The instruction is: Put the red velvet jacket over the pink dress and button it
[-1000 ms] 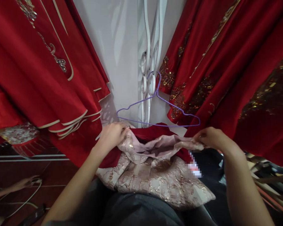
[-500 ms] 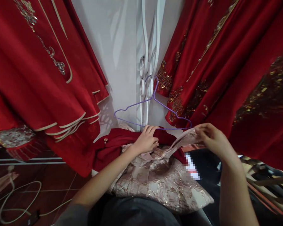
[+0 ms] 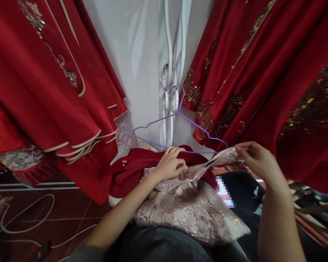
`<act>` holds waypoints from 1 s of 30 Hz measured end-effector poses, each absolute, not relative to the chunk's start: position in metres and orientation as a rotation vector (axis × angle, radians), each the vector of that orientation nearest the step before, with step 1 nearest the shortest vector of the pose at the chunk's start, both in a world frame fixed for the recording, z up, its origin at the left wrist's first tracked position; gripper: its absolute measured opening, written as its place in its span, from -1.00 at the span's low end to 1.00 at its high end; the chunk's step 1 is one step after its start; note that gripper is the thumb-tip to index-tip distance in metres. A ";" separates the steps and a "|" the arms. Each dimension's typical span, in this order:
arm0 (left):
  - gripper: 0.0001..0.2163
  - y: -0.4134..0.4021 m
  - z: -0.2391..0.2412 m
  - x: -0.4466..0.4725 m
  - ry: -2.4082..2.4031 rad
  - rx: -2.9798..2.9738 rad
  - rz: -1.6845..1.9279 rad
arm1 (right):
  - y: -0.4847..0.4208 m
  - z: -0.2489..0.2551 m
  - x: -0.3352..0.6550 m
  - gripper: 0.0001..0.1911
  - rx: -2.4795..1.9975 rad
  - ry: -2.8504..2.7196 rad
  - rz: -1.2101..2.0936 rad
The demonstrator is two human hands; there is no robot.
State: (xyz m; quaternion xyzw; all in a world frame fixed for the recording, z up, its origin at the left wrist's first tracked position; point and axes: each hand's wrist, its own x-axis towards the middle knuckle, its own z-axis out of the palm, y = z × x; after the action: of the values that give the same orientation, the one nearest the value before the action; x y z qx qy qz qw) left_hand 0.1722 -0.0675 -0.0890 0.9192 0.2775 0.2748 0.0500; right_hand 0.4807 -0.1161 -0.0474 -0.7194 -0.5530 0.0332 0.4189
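A pale pink garment [image 3: 177,214] with gold brocade lies across my lap. My left hand [image 3: 171,165] presses on its upper edge, with fingers curled over the cloth and thumb closed against it. Out to the right, my right hand [image 3: 258,156] pinches the end of a narrow pink strip [image 3: 220,157] of the garment, which stretches between both hands. Just beyond my hands is a purple wire hanger [image 3: 155,122], its lower bar passing behind the left fingertips. Dark red cloth [image 3: 128,169] with a small gold ornament lies bunched under and behind the brocade.
Red embroidered gowns hang at the left [image 3: 57,94] and right [image 3: 262,83]. White scrolled metalwork [image 3: 169,98] stands against the pale wall between them. A white cable [image 3: 53,203] loops over the tiled floor at lower left. Dark cloth [image 3: 240,189] lies at right.
My right hand has moved right, drawing the pink strip longer and straighter. My left hand stays on the garment with little shift. The hanger's right end has moved slightly right and down.
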 end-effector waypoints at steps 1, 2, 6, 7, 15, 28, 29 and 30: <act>-0.84 -0.067 -0.089 0.172 0.847 2.793 0.837 | -0.115 -0.046 0.479 -0.79 -1.826 -1.364 0.119; -0.84 -0.067 -0.088 0.171 0.852 2.785 0.840 | -0.115 -0.045 0.478 -0.79 -1.868 -1.342 0.158; -0.85 -0.067 -0.087 0.169 0.879 2.761 0.842 | -0.113 -0.045 0.481 -0.86 -2.134 -1.308 0.245; -0.85 -0.067 -0.087 0.169 0.880 2.758 0.841 | -0.113 -0.045 0.482 -0.87 -2.171 -1.308 0.225; -0.85 -0.068 -0.087 0.171 0.888 2.757 0.861 | -0.111 -0.046 0.473 -0.80 -1.970 -1.386 0.077; -0.84 -0.070 -0.085 0.171 0.904 2.740 0.851 | -0.117 -0.036 0.450 -0.77 -1.786 -1.343 0.004; -0.84 -0.070 -0.083 0.171 0.878 2.726 0.850 | -0.114 -0.035 0.443 -0.76 -1.739 -1.338 -0.027; -0.84 -0.070 -0.081 0.172 0.850 2.710 0.848 | -0.111 -0.032 0.436 -0.76 -1.690 -1.337 -0.063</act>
State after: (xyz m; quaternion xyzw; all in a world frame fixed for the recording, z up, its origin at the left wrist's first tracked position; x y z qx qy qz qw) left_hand 0.1722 -0.0699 -0.0813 0.9107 0.2856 0.2849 0.0885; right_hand 0.4358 -0.1110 -0.0322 -0.6907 -0.5462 -0.0258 0.4732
